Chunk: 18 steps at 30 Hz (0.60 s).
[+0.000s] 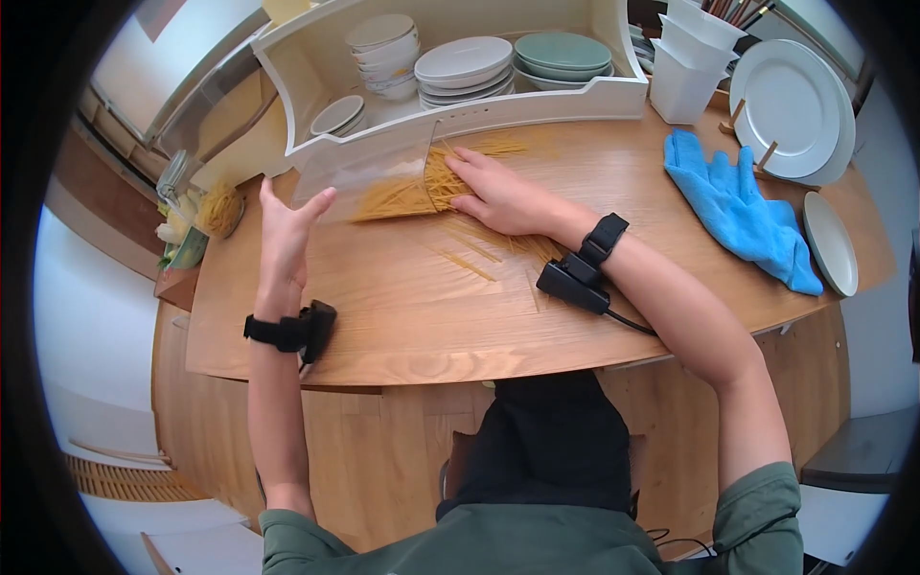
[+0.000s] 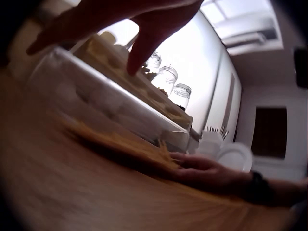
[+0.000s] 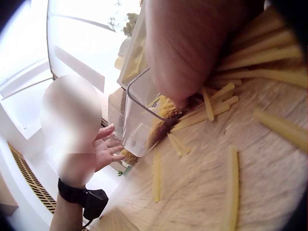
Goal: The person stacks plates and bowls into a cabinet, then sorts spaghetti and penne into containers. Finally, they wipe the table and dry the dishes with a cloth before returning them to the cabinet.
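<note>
A clear plastic container lies on its side on the wooden table, its open end facing right. Long yellow pasta lies inside it and spills out past the rim. My right hand rests at that open end, fingers extended against the pasta, also seen in the left wrist view, where the right hand touches the strands. Beside the container's left end, my left hand is raised with thumb and fingers spread, holding nothing. Loose strands lie on the table in the right wrist view.
Behind stands a white shelf with stacked bowls and plates. To the right are a blue glove, white containers, upright plates and an oval dish. A glass jar of pasta lies at the left.
</note>
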Motion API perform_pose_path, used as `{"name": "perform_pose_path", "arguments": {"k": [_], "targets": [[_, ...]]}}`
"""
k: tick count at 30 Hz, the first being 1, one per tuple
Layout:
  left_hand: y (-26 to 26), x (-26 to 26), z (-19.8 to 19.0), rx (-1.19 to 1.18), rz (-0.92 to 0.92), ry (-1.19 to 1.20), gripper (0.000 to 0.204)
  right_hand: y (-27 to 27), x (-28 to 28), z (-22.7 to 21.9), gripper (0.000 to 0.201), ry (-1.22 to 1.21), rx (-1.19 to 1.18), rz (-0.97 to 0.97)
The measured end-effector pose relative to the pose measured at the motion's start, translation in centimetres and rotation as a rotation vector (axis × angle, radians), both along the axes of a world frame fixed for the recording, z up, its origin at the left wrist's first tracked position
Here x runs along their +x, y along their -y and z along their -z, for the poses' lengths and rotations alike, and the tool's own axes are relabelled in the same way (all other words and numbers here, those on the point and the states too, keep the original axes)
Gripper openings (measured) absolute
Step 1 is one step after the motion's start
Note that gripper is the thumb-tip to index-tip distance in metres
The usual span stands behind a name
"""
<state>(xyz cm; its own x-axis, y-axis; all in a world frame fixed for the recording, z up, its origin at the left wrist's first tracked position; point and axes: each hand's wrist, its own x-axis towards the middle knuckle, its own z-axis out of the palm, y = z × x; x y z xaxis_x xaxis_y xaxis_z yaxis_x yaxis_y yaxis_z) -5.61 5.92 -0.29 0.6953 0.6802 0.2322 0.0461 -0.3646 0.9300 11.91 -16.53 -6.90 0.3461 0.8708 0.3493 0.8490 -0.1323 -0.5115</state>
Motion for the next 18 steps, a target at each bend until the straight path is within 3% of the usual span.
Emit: {"name": "perform_pose_path", "arguments": {"k": [1, 2, 4, 7, 11, 14, 16, 18], "targets": [[1.6, -0.2, -1.1, 0.201, 0.119, 0.007, 0.089, 0.0, 0.0, 0.0, 0.062, -0.001, 0.000, 0.000], [2.2, 0.1, -1.3, 0.202, 0.122, 0.006, 0.089, 0.1, 0.0, 0.1, 0.062, -0.003, 0.001, 0.002], [3.1, 0.8, -1.5, 0.820, 0.462, -0.301, 0.073, -0.2, 0.1, 0.3, 0.062, -0.019, 0.020, -0.007], [5.9, 2.4, -1.3, 0.994, 0.483, -0.367, 0.060, -0.1, 0.3, 0.3, 0.062, -0.006, 0.031, -0.025], [6.0, 3.7, -1.4, 1.103, 0.515, -0.336, 0.054, 0.3, 0.6, 0.1, 0.061, -0.038, 0.031, -0.033], [6.4, 3.8, -1.7, 1.198, 0.546, -0.454, 0.036, 0.9, 0.5, -0.5, 0.064, -0.055, -0.002, -0.030], [5.9, 4.4, -1.8, 1.254, 0.545, -0.444, 0.018, 1.5, 0.3, -1.4, 0.074, 0.046, -0.056, -0.003], [5.3, 4.6, -1.9, 1.262, 0.552, -0.412, 0.013, 2.3, -1.1, -3.0, 0.081, 0.120, -0.100, -0.002]]}}
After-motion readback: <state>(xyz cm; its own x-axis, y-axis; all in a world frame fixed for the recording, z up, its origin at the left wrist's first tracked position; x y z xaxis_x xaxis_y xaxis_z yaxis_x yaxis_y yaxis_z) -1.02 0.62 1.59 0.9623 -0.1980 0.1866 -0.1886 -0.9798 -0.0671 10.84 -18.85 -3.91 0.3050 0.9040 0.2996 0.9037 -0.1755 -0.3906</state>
